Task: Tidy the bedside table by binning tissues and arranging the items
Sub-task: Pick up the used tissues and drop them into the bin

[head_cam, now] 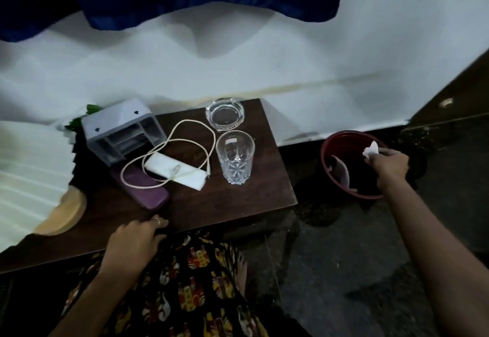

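From the head view, the right hand (389,163) reaches out over the dark red bin (344,167) on the floor, right of the worktop (238,204), its fingers pinched on a crumpled white tissue (371,149) above the bin's far rim. The left hand (135,244) rests on the worktop's near edge, fingers relaxed and holding nothing. On the worktop an empty cut-glass tumbler (235,156) stands just near of an empty glass ashtray (224,117); left of them a cream cable (185,148) loops over a folded white tissue (176,171) and a purple case (144,185).
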Tool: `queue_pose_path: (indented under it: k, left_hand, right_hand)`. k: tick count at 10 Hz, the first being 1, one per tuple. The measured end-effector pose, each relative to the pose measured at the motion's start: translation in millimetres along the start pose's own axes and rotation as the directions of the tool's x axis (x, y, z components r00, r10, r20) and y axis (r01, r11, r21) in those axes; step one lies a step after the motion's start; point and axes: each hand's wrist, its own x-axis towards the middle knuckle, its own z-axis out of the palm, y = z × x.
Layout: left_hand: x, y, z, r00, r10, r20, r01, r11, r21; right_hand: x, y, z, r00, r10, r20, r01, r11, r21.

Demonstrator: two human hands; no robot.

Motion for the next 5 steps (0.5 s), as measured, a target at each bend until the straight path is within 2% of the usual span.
queue_pose_path:
  k: [1, 2, 3, 4, 5]
  left_hand:
    - [1.7, -1.0, 1.8, 1.000, -0.030, 0.002, 0.030, 0.999, 0.030]
    - [0.0, 0.3, 0.3, 1.000, -0.024, -0.008, 0.024, 0.999, 0.024]
    - [-2.1, 1.4, -2.3, 0.999, -0.010, -0.033, 0.009, 1.000, -0.021]
    - [-2.6, -1.4, -2.9, 0.999, -0.011, -0.053, 0.007, 0.998, -0.068]
    - [-1.9, -9.2, -2.6, 0.997, 0.052, -0.063, -0.056, 0.997, -0.054]
  right_hand:
    - [22.1, 13.2, 1.3, 0.992, 0.128, 0.015, -0.128, 0.988, 0.090]
    - [14.7, 6.7, -7.4, 0.989, 0.132, 0.066, -0.134, 0.990, 0.036]
    - [5.9, -4.5, -8.1, 0.993, 0.085, 0.079, -0.091, 0.993, 0.080]
    - [-8.7, -25.9, 0.0, 0.991, -0.005, 0.131, -0.021, 0.981, 0.195]
    - [-43.2, -67.6, 13.3, 0.952, -0.208, 0.223, 0.147, 0.955, 0.259]
